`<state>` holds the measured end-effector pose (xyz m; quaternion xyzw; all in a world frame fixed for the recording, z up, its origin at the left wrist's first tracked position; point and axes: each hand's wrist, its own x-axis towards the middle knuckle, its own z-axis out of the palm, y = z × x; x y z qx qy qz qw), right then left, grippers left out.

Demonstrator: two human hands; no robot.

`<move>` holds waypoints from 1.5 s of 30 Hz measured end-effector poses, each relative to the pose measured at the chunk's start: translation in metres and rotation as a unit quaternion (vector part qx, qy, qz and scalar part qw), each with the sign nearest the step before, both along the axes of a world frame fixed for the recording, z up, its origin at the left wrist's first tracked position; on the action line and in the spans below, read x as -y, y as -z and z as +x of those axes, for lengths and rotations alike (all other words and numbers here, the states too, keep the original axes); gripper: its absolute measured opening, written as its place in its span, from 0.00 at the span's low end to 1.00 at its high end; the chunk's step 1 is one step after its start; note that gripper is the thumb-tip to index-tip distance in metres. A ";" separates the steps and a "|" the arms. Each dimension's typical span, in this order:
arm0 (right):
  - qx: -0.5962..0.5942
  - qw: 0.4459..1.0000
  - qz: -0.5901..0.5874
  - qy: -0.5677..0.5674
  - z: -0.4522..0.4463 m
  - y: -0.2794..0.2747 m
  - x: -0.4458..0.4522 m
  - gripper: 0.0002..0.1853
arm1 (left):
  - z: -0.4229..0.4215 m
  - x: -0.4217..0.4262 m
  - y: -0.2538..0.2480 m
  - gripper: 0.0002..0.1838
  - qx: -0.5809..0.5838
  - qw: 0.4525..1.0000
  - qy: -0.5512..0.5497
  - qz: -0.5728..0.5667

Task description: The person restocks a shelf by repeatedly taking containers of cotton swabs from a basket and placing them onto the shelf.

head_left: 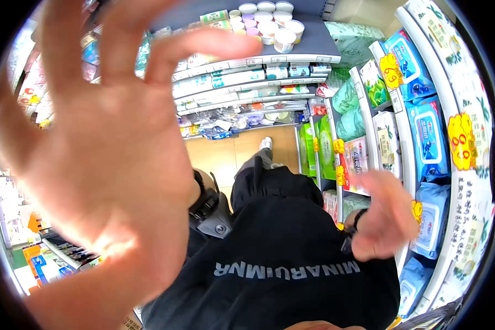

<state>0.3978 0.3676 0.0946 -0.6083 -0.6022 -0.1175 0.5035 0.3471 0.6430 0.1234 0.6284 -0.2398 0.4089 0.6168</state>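
Observation:
My left hand is raised close to the camera with its palm turned toward me. Its fingers are spread wide and nothing is in it. A black strapped device sits at its wrist. On the right, my right hand is lifted beside the shelf, smeared by motion. Its fingers look parted and foreshortened, with nothing visible in them. A dark band circles that wrist. Nearest to it are a pink-and-white pack and blue packs of wipes.
Curved shelves hold white paper cups, several packaged goods and green packs. Yellow price tags hang on the right shelf edges. Below, my black top and one white shoe stand over the tan floor.

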 end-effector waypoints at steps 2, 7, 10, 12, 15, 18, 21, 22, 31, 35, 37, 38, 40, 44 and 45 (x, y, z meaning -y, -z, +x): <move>0.050 0.998 0.049 0.007 -0.034 -0.020 0.009 0.38 | -0.015 0.010 -0.001 0.48 -0.007 1.000 0.011 0.007; 0.100 0.979 0.110 0.138 -0.101 -0.019 0.043 0.36 | -0.059 0.042 0.002 0.52 -0.032 0.997 0.068 0.007; 0.074 0.989 0.053 0.118 -0.132 -0.046 0.050 0.34 | -0.082 0.067 0.007 0.54 -0.062 0.993 0.098 0.013; 0.065 0.991 0.050 0.110 -0.153 -0.049 0.056 0.35 | -0.101 0.081 0.007 0.53 -0.085 0.991 0.100 0.031; 0.059 0.992 0.047 0.099 -0.179 -0.052 0.065 0.36 | -0.129 0.091 0.010 0.55 -0.086 0.987 0.136 0.003; 0.062 0.990 0.069 0.101 -0.209 -0.046 0.078 0.37 | -0.161 0.098 0.010 0.51 -0.089 0.987 0.133 -0.005; 0.053 0.992 0.080 0.079 -0.227 -0.045 0.074 0.37 | -0.188 0.095 0.007 0.44 -0.019 0.994 0.090 0.066; 0.047 0.992 0.080 0.080 -0.234 -0.046 0.073 0.33 | -0.198 0.097 0.008 0.44 -0.006 0.995 0.084 0.060; -0.160 0.953 0.115 0.230 -0.344 0.011 0.081 0.32 | -0.301 0.127 0.032 0.37 -0.198 0.952 0.222 -0.071; -0.229 0.928 0.061 0.287 -0.400 0.027 0.105 0.31 | -0.334 0.152 0.053 0.35 -0.242 0.927 0.269 -0.103; -0.234 0.919 0.058 0.311 -0.424 0.033 0.119 0.31 | -0.346 0.169 0.060 0.33 -0.272 0.914 0.283 -0.099; -0.244 0.914 0.052 0.321 -0.436 0.036 0.125 0.30 | -0.352 0.178 0.062 0.30 -0.290 0.905 0.296 -0.098; -0.238 0.899 0.069 0.361 -0.460 0.039 0.136 0.29 | -0.359 0.193 0.067 0.28 -0.319 0.889 0.318 -0.078; -0.219 0.853 0.101 0.463 -0.507 0.041 0.158 0.26 | -0.372 0.227 0.073 0.27 -0.332 0.864 0.377 -0.046; -0.215 0.843 0.109 0.481 -0.519 0.039 0.165 0.26 | -0.376 0.237 0.073 0.28 -0.342 0.865 0.366 -0.035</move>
